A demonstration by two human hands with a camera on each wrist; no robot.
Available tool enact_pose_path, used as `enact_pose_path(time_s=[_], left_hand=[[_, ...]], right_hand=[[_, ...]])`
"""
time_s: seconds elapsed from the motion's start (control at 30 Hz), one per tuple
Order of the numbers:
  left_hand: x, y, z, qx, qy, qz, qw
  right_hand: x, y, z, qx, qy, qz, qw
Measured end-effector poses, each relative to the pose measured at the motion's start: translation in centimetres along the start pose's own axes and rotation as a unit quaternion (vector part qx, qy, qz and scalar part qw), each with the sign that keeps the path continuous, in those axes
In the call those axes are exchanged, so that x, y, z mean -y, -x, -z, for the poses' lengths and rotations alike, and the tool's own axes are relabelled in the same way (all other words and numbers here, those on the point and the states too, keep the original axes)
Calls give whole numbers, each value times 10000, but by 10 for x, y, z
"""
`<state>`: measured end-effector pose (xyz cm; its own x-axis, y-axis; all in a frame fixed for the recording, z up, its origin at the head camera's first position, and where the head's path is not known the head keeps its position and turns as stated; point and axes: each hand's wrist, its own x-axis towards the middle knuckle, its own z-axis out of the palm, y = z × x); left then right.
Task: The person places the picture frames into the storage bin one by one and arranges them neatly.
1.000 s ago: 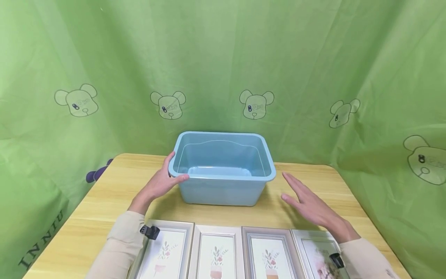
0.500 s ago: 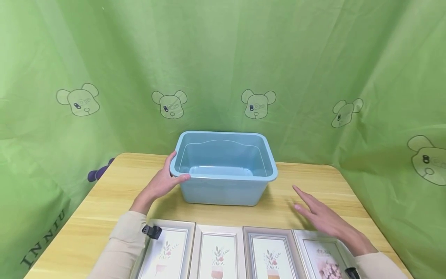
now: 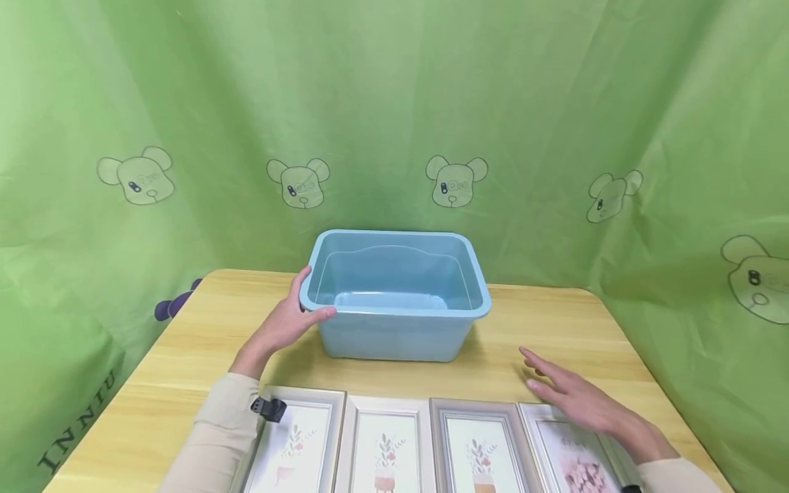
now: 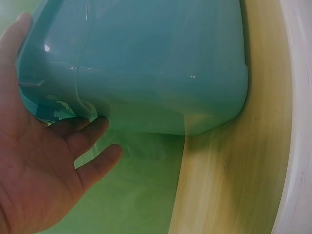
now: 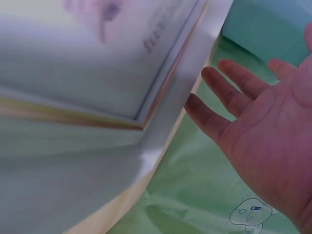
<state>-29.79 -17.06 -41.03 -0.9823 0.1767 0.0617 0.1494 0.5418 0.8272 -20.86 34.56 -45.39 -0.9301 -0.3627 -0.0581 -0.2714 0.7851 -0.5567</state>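
Note:
A light-blue plastic storage bin (image 3: 394, 339) stands upright on the wooden table with nothing in it. My left hand (image 3: 283, 325) holds its near left corner, thumb over the front rim and fingers along the left side. In the left wrist view, those fingers (image 4: 90, 136) bend under the rim of the bin (image 4: 161, 68). My right hand (image 3: 582, 400) hovers with extended fingers, holding nothing, just beyond the rightmost picture frame (image 3: 535, 445). That frame's corner (image 5: 141, 119) shows beside the hand (image 5: 263, 131) in the right wrist view.
Several picture frames lie side by side along the near edge, including a silvery one (image 3: 335, 438), a whitish one (image 3: 425, 438) and a greyish one (image 3: 481, 409). Green curtains (image 3: 382, 123) printed with bear heads surround the wooden table (image 3: 555, 322) at the back and sides.
My right hand has drawn away from the bin, moving right and towards me, near the rightmost frame. The left hand and the bin stay put.

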Motion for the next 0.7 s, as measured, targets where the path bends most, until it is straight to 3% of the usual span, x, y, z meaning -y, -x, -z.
enact_pose_path(time_s=[0.7], left_hand=[[1, -1, 1, 29, 68, 16, 10000]], right_hand=[[-13, 12, -6, 313, 175, -153, 9992]])
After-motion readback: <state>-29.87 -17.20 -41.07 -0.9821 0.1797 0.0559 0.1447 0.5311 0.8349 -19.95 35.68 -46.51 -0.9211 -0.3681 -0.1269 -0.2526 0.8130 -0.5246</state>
